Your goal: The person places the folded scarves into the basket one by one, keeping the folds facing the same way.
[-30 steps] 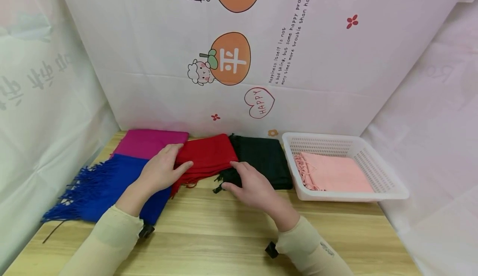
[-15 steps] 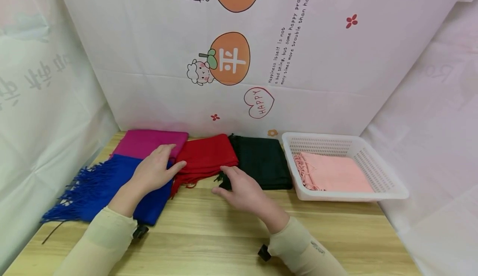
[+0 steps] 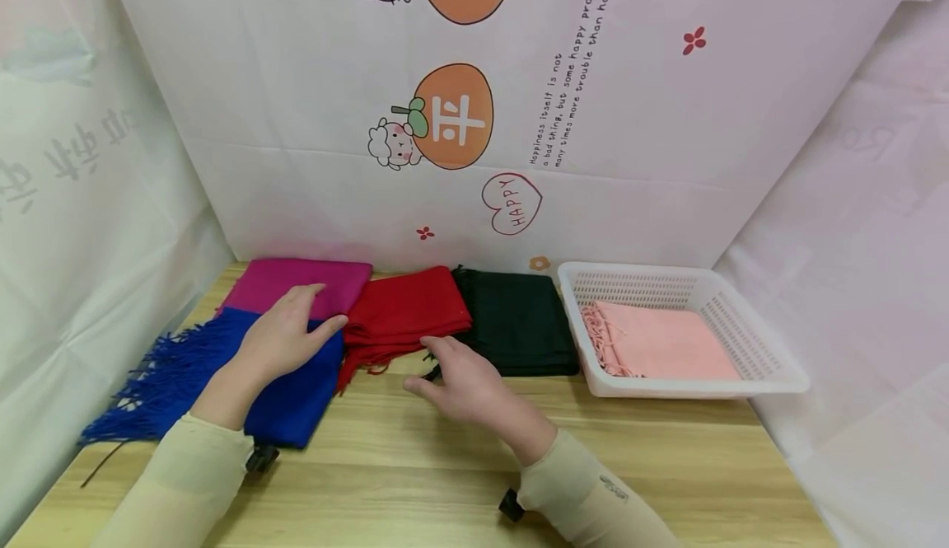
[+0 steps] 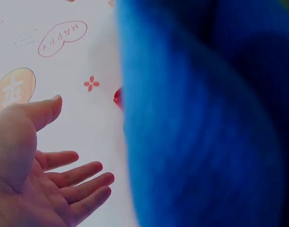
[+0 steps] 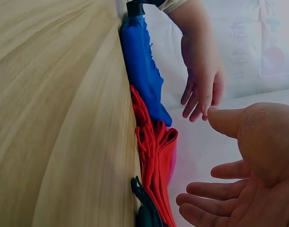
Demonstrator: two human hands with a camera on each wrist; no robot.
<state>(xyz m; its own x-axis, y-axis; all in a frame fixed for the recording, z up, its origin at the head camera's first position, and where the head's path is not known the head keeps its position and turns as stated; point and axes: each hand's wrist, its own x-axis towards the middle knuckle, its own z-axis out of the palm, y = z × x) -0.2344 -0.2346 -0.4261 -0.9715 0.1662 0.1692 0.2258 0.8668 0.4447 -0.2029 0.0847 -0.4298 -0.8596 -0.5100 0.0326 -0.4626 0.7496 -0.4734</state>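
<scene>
In the head view the left hand (image 3: pixel 280 340) hovers over a folded blue scarf (image 3: pixel 296 408) with long fringe, holding nothing. Its fingers look relaxed and spread in the left wrist view, beside the blurred blue cloth (image 4: pixel 196 123). The right hand (image 3: pixel 467 383), with nothing in it, is in front of a folded red scarf (image 3: pixel 411 305) and a dark green scarf (image 3: pixel 519 325). From the right wrist view, both hands are above the cloths, and the right fingers are extended. Behind the blue scarf lies a magenta scarf (image 3: pixel 304 276), partly covered by the left hand.
A white perforated basket (image 3: pixel 697 387) stands at the right, with a folded pink scarf (image 3: pixel 667 342) inside. Printed white sheets (image 3: pixel 608 210) wall off the back and both sides of the wooden table (image 3: pixel 415 482).
Both hands have drawn back from the red scarf, leftward and toward the person. The right hand no longer overlaps the red scarf's edge as much. The scarves look unmoved.
</scene>
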